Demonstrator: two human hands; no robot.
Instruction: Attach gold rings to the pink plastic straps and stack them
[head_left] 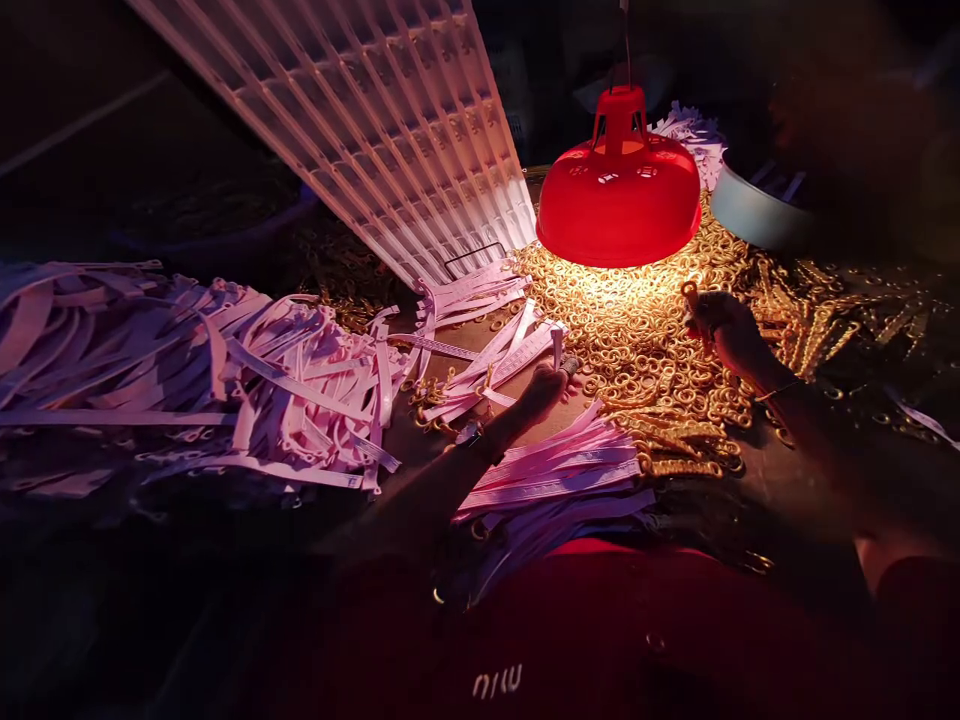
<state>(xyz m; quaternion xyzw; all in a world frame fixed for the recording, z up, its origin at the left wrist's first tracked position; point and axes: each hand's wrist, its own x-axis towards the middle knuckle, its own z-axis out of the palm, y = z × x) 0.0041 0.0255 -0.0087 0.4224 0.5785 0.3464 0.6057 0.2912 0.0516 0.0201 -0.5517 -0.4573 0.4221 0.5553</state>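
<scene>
My left hand (546, 385) is closed around the lower end of a white paper strip (556, 345) that stands up between its fingers, just above a stack of similar strips (555, 475) in front of me. My right hand (721, 325) is pinched on a small gold ring (689, 290), held over a wide heap of gold rings (637, 340) lit from above. Both wrists wear thin bangles.
A red lamp shade (619, 195) hangs low over the rings. A large white grid tray (390, 120) leans at the back. A big loose pile of white strips (187, 370) covers the left. A pale bowl (754, 210) sits at the far right.
</scene>
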